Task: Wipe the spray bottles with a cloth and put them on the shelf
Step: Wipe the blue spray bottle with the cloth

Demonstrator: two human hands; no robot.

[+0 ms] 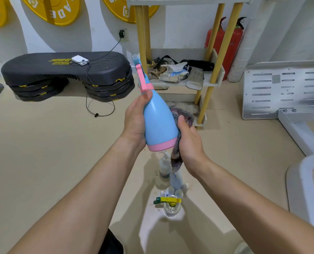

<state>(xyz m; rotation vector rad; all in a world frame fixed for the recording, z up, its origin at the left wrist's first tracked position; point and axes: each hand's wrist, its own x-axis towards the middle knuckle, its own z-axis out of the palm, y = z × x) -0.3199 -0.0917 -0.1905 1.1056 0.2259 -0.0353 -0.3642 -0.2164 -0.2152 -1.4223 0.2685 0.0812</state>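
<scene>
The left hand (136, 121) grips the blue spray bottle (159, 121) mid-air before the shelf (212, 83), steadying it while right-hand fingers (182, 121) press the cloth (181, 114) against its side

Tilted blue-pink spray bottle (159, 123) touching grey cloth (181, 116).

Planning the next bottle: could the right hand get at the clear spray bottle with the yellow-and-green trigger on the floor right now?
Probably not yet. The right hand grips the grey-purple cloth against the blue-and-pink spray bottle. Nothing covers the clear spray bottle with the yellow-and-green trigger below.
</scene>
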